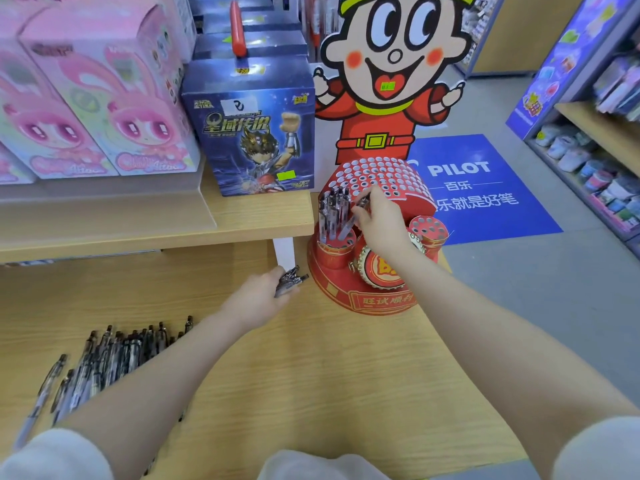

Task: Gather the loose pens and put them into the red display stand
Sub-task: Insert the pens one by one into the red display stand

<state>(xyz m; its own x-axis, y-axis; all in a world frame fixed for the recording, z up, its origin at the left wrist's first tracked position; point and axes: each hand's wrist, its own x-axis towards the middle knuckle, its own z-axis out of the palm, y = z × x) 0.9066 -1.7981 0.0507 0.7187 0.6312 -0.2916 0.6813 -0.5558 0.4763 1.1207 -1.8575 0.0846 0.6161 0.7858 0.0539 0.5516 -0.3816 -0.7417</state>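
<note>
A small bunch of dark clear-barrelled pens is gripped in the left hand, just beside the red cardboard display stand. One pen is pinched by the right hand over the stand's left cup, where several pens are already stood upright. Plenty more loose pens are left lying on the light wooden table.

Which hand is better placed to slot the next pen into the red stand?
Right. The right hand is already at the red display stand, pinching a pen over its left cup. The left hand sits lower on the table, gripping a spare bundle of pens.
</note>
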